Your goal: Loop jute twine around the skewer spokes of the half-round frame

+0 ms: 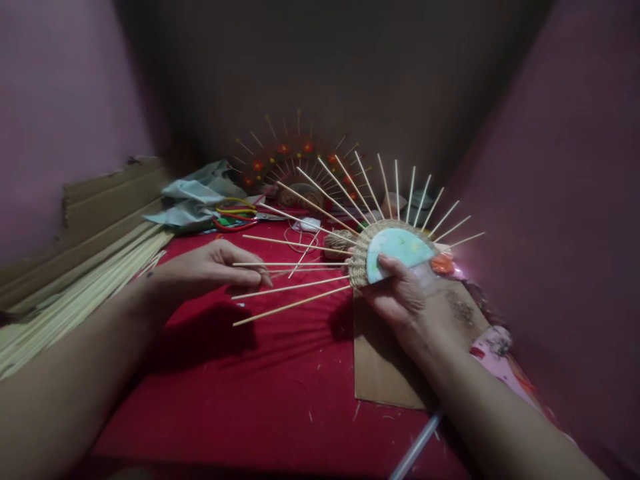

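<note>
My right hand [403, 293] grips a half-round woven fan [359, 260], thumb on its pale blue-green flat centre [403, 252]. Rows of tan twine are woven around the curved edge, and thin wooden sticks [295, 305] radiate from it. Over at the left, my left hand [235, 267] has its fingers pinched together beside the tips of the lower sticks. A thin strand of twine seems to run from those fingertips toward the woven edge. Behind the sticks lies a ball of twine [337, 243] on the red tabletop [250, 407].
A bundle of pale sticks [100, 287] lies at left beside cardboard [110, 200]. Scissors [270, 217] and light-blue cloth [200, 193] sit farther back. A finished-looking fan with red flowers [283, 149] stands at the rear. Under my right arm is a brown board [385, 373].
</note>
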